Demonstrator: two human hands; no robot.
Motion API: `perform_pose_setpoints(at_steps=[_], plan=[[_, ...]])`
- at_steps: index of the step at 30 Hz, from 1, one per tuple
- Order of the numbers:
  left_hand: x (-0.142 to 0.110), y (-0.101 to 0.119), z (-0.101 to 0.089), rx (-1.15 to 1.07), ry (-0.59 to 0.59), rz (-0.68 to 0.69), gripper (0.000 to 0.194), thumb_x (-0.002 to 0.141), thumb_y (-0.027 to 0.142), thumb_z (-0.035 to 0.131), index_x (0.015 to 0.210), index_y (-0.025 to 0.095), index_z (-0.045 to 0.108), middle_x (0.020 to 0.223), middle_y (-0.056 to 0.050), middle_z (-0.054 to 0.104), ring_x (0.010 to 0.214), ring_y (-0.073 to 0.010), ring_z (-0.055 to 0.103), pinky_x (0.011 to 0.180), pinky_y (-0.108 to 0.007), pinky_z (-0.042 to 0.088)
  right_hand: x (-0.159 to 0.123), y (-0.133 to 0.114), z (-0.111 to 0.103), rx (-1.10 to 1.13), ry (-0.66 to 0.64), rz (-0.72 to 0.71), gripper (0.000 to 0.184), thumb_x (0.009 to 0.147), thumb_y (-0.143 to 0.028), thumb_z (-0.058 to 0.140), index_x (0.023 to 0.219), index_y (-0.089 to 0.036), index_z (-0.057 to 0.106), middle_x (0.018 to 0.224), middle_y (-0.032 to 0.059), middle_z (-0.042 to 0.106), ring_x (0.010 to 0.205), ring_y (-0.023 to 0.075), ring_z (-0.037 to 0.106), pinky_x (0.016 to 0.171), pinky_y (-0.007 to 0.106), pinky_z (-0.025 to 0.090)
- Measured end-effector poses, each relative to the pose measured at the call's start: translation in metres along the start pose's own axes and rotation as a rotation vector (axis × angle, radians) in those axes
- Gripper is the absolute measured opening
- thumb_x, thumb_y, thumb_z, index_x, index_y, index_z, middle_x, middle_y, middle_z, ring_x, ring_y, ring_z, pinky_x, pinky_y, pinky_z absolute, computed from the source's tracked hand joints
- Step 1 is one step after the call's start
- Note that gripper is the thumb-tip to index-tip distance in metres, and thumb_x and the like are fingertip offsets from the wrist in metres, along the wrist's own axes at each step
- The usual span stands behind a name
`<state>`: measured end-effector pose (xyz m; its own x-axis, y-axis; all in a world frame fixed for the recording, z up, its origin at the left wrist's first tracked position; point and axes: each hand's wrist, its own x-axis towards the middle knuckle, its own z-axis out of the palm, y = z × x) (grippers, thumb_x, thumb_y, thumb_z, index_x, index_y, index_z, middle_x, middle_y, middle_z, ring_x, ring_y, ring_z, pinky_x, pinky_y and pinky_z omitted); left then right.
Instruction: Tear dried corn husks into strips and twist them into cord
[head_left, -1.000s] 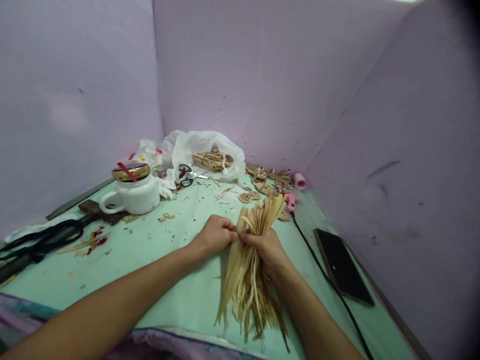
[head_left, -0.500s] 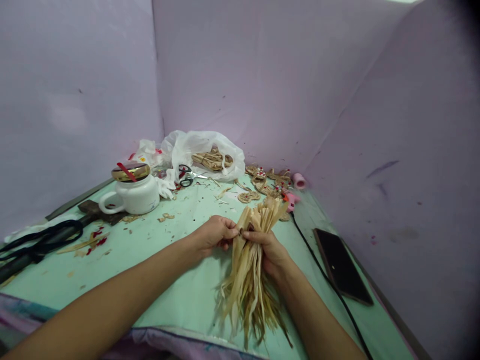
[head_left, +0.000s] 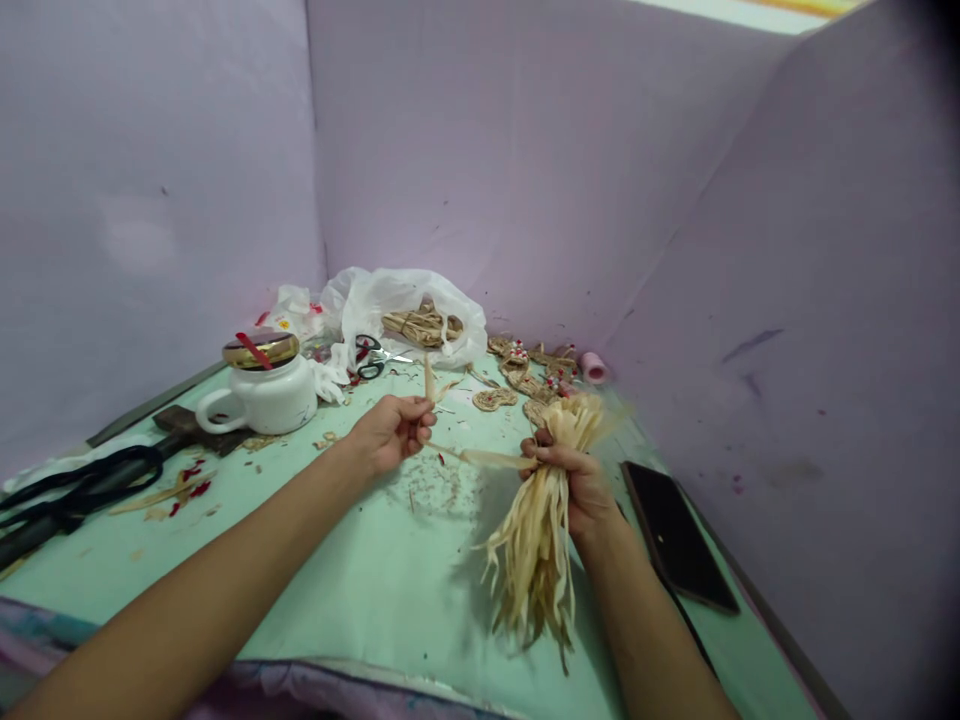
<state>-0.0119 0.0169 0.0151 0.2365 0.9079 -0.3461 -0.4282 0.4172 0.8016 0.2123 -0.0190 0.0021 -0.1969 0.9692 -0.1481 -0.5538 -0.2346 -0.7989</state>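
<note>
A bundle of dried, pale straw-coloured strips [head_left: 534, 545] hangs over the table, gathered near its top in my right hand [head_left: 574, 480], whose fingers are wrapped round it. My left hand [head_left: 394, 432] pinches one long dried strip [head_left: 487, 459]. That strip stretches sideways between the two hands, and its free end sticks up past my left fingers. The bundle's short upper ends are blurred. Bits of debris lie on the green tabletop [head_left: 337, 570] below the strip.
Behind are a white plastic bag [head_left: 465, 310] with more dried strips, scissors [head_left: 371, 358] and braided pieces [head_left: 495, 399]. A lidded white mug [head_left: 274, 395] and a hammer [head_left: 180, 428] stand at left. A phone [head_left: 679, 535] lies right, beside a black cord. Purple walls enclose the table.
My hands have moved apart: the left up and leftward, the right rightward with the bundle. A single strip is now drawn out between them. The bundle now hides most of the pink glue gun.
</note>
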Motion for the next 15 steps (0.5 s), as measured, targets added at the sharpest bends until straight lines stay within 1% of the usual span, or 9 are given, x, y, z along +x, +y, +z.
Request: perform_pose_setpoints(at_steps=[2,4,6,8,10,12,15], plan=[[0.001,0.008,-0.005,-0.062,0.007,-0.013,0.012,0.072,0.01,0.049,0.066,0.015,0.041,0.051,0.004,0.047,0.031,-0.0013,0.034,0.028,-0.011,0.019,0.0,-0.006,-0.006,0.098,-0.004,0.008,0.021,0.051,-0.005,0.062,0.066,-0.018,0.054,0.058,-0.0034,0.057,0.044,0.0082,0.052,0.043,0.02,0.047],[0.0,0.014,-0.009,-0.067,-0.003,-0.011,0.014,0.074,0.01,0.047,0.065,0.016,0.039,0.049,0.004,0.045,0.027,0.0001,0.026,0.027,-0.011,0.012,-0.002,-0.011,-0.009,0.168,-0.067,0.009,0.021,0.051,-0.005,0.061,0.066,-0.017,0.053,0.059,-0.0033,0.054,0.048,0.0069,0.051,0.042,0.017,0.045],[-0.003,0.019,-0.01,-0.052,-0.02,0.01,0.014,0.076,0.01,0.045,0.065,0.016,0.039,0.048,0.005,0.045,0.026,0.0012,0.021,0.027,-0.012,0.01,-0.005,-0.016,-0.01,0.187,-0.166,0.009,0.02,0.052,-0.007,0.061,0.066,-0.018,0.053,0.058,-0.0037,0.051,0.05,0.0053,0.049,0.042,0.013,0.042],[-0.007,0.021,-0.009,-0.022,-0.033,0.046,0.012,0.077,0.01,0.044,0.067,0.015,0.041,0.048,0.005,0.046,0.025,0.002,0.019,0.028,-0.012,0.01,-0.008,-0.019,-0.008,0.195,-0.216,0.024,0.02,0.053,-0.008,0.061,0.068,-0.018,0.053,0.058,-0.0044,0.049,0.049,0.0043,0.047,0.043,0.012,0.042],[-0.011,0.021,-0.005,0.024,-0.039,0.065,0.009,0.077,0.011,0.044,0.069,0.014,0.042,0.048,0.005,0.048,0.025,0.0022,0.019,0.029,-0.013,0.01,-0.01,-0.019,-0.005,0.181,-0.199,0.06,0.021,0.054,-0.008,0.061,0.071,-0.019,0.055,0.058,-0.0045,0.049,0.049,0.0045,0.046,0.045,0.012,0.043],[-0.013,0.016,0.0,0.097,-0.02,0.071,0.009,0.077,0.013,0.044,0.069,0.015,0.043,0.048,0.004,0.05,0.024,0.0014,0.02,0.029,-0.014,0.01,-0.009,-0.013,-0.001,0.134,-0.132,0.088,0.026,0.055,-0.007,0.062,0.077,-0.018,0.057,0.059,-0.0043,0.051,0.05,0.0055,0.049,0.047,0.014,0.045],[-0.014,-0.004,0.012,0.227,-0.001,0.111,0.012,0.074,0.018,0.048,0.063,0.016,0.043,0.047,0.002,0.053,0.024,-0.0011,0.029,0.028,-0.015,0.014,-0.004,0.004,0.008,0.009,0.007,0.11,0.036,0.054,-0.006,0.065,0.088,-0.016,0.06,0.061,-0.0032,0.058,0.05,0.008,0.054,0.049,0.018,0.046]])
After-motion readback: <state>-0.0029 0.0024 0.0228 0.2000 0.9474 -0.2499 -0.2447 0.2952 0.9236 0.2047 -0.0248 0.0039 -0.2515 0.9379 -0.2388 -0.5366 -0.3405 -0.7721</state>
